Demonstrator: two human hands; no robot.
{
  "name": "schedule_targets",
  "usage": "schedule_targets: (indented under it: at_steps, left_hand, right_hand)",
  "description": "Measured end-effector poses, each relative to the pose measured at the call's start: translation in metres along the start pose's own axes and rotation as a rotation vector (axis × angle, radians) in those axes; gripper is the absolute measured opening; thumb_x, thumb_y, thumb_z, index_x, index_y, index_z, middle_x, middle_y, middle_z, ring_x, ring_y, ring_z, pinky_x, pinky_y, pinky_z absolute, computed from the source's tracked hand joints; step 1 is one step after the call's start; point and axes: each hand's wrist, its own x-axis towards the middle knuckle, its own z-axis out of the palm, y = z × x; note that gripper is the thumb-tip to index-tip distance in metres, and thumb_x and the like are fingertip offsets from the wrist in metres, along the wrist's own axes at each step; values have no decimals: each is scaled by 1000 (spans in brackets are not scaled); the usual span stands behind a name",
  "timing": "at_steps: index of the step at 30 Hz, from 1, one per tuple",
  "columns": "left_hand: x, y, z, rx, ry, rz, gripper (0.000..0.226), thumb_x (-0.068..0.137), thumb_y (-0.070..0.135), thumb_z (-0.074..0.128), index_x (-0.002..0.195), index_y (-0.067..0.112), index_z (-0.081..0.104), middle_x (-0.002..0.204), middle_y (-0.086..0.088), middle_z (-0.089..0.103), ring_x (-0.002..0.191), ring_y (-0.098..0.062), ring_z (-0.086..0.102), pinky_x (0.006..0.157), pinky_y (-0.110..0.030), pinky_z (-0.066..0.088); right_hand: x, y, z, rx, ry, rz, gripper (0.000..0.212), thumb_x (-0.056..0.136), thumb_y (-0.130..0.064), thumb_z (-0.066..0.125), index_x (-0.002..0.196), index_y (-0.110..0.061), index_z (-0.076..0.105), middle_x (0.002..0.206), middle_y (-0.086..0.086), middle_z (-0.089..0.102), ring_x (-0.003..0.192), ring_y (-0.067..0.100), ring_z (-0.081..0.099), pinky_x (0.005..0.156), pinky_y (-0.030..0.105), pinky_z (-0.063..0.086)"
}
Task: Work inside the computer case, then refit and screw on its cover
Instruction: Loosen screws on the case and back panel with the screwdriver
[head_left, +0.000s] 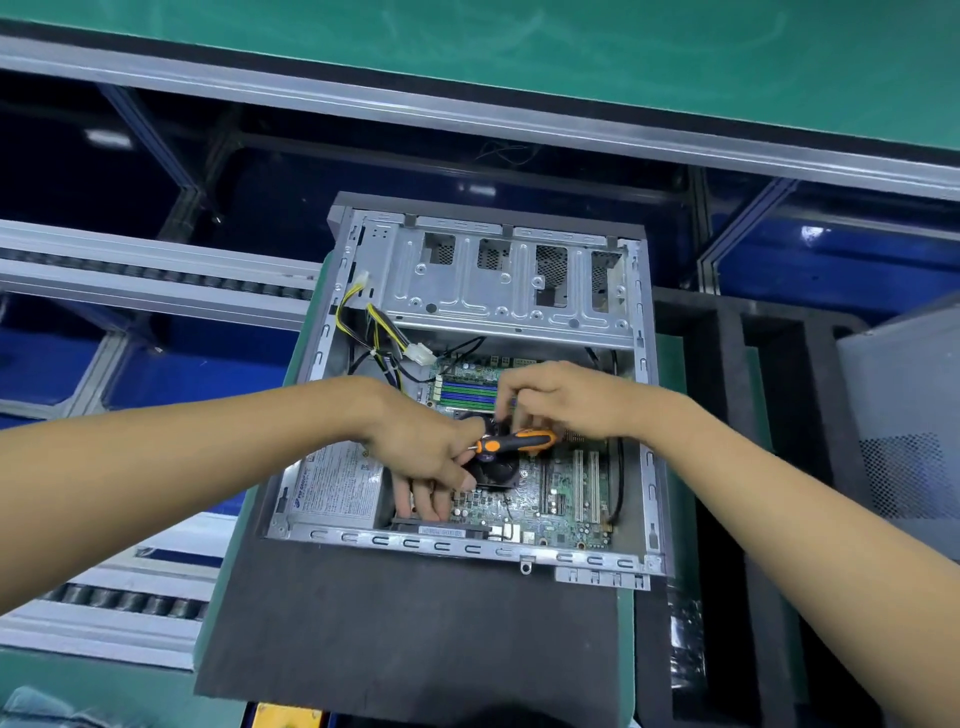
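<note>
We saw the open computer case (332, 291) lying on a dark foam pad (405, 623) atop the green bench (208, 675).

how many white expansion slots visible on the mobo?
2 white slots, side by side and upright in the image, at the board's lower right, right of the black fan. The hands cover the board's middle, so more may be hidden.
</note>
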Motion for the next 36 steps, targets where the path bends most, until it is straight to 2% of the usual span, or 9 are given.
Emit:
schedule_targets:
  at_steps: [4, 8, 14, 18, 22, 26, 29, 33, 36]
  left_hand:
    - [3, 1, 0, 17, 1, -27, 23, 110, 10, 36, 129, 4, 23, 124, -28, 65, 112, -37, 69, 92, -51, 59]
    - [0, 5, -1, 2, -11, -32, 37, 108, 6, 43, 136, 1, 20, 125, -29, 64, 111, -34, 70, 93, -49, 59]
    - [-1, 4, -2, 133, -22, -92, 89, 98, 9, 66, 143, 2, -11, 118, -17, 70, 92, -29, 76, 88, -45, 61]
    - [3, 2, 3, 106, 16, -134, 68, 107, 10, 47, 138, -8, -10, 123, -21, 69, 100, -33, 74, 93, -47, 59]
    - [0, 3, 9, 97, 98, -88, 70, 105, 12, 55, 138, 1, -6, 95, -5, 72, 65, -10, 74, 65, -26, 62]
    - [-9, -3, 16, 60, 189, -88, 47, 102, 22, 61, 118, 8, 19, 96, -10, 73, 79, -16, 76, 70, -26, 62]
    - [-5, -7, 21, 178, 214, -98, 24, 105, 20, 53, 116, 2, 41, 99, -9, 71, 82, -16, 72, 66, -24, 58]
    - [22, -3, 28, 635, 376, 95, 16, 101, 17, 52, 113, 27, 56, 82, 10, 58, 60, -9, 60, 53, -28, 45]
    - [46, -4, 31, 1060, 448, 314, 25, 99, 28, 58, 123, 24, 52, 107, 3, 54, 89, -23, 58, 65, -39, 51]
  right_hand:
    - [4, -11, 15, -112, -163, -37, 12, 90, -30, 67, 99, -28, 59, 80, -18, 73, 66, 11, 62, 62, 33, 45]
    - [12, -8, 22, 62, -185, 17, 10, 94, -9, 64, 90, -11, 55, 72, 1, 74, 57, 13, 68, 59, 30, 52]
    - [11, 4, -8, -210, 6, 18, 18, 88, -16, 66, 76, -22, 54, 61, -10, 60, 55, 1, 52, 58, 28, 43]
    - [4, 13, -19, -450, 168, -10, 16, 82, -22, 62, 77, -23, 48, 62, -6, 52, 57, 8, 43, 55, 29, 33]
    - [-1, 19, -20, -617, 281, -99, 13, 77, -32, 53, 80, -27, 41, 56, -5, 47, 56, 14, 45, 50, 29, 26]
    - [-1, 26, -20, -627, 361, -111, 9, 82, -32, 54, 85, -26, 47, 55, -7, 45, 56, 19, 46, 50, 26, 22]
    - [4, 29, -17, -523, 460, -81, 8, 87, -30, 56, 88, -27, 49, 57, -9, 47, 56, 10, 47, 50, 23, 24]
    - [7, 31, -16, -589, 393, -46, 13, 92, -32, 58, 91, -29, 45, 61, -9, 49, 58, 7, 47, 50, 25, 24]
    - [8, 32, -16, -602, 391, -34, 13, 92, -33, 57, 93, -27, 45, 64, -4, 52, 60, 18, 53, 51, 30, 29]
